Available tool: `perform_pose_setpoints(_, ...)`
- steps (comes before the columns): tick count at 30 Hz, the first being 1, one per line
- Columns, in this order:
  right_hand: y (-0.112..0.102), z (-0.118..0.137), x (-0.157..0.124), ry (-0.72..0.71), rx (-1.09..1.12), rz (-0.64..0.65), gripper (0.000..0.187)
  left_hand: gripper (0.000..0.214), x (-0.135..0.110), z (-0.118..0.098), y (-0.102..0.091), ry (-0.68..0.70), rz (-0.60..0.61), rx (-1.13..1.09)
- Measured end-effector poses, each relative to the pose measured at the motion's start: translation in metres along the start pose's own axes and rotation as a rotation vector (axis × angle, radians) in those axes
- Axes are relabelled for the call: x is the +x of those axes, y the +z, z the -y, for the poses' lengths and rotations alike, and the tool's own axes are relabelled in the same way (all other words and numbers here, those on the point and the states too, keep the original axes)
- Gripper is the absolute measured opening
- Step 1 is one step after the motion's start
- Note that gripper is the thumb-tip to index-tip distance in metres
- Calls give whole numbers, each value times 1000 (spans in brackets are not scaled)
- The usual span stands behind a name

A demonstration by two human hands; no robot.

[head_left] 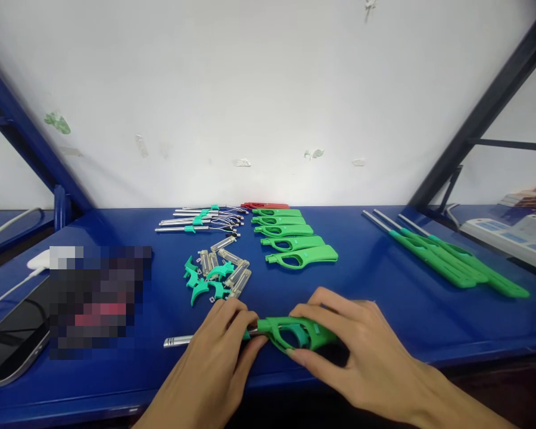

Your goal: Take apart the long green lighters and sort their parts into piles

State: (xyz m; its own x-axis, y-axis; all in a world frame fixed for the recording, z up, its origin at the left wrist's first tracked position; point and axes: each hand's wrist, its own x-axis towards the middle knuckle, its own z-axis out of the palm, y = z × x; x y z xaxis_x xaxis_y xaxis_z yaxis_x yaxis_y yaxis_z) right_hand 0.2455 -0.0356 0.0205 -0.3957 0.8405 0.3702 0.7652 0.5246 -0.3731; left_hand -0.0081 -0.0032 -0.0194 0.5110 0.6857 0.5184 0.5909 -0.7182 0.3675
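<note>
A green long-nosed lighter (290, 333) lies near the front edge of the blue table (384, 280). Its metal tube (177, 341) points left. My left hand (218, 351) pinches the joint where the tube meets the green body. My right hand (352, 351) wraps round the green handle, fingers curled over it. Both hands are closed on the same lighter.
Behind my hands lie teal triggers and small clear tanks (217, 271), metal tubes with wires (201, 220), a row of green handle shells (290, 238) and a red shell (263, 205). Finished green lighters (446, 259) lie at right. A tablet (13, 339) sits at left.
</note>
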Motion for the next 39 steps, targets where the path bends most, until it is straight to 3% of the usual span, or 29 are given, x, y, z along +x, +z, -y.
perform_pose_setpoints(5, -31, -6, -1, -44, 8, -178, 32, 14, -1, 3, -5, 0, 40, 8)
perform_pose_setpoints(9, -47, -40, -5, 50, -168, -87, 38, 17, -2, 2, -9, 47, 45, 59)
perform_pose_setpoints(13, -49, -84, -13, 156, -319, -21, 45, 29, 5, -6, -6, 136, 4, 120)
perform_pose_setpoints(16, -49, -98, -19, 162, -330, -11, 45, 28, 14, -12, -1, 184, -12, 98)
perform_pose_setpoints(21, -46, -78, -26, 109, -230, -9, 36, 22, 25, -13, 4, 171, -16, 86)
perform_pose_setpoints(26, -37, -55, -23, -58, -146, 128, 27, 26, 25, -11, 6, 188, -16, 142)
perform_pose_setpoints(39, -33, -55, -20, -81, -134, 142, 24, 26, 20, -20, 7, 205, -73, 231)
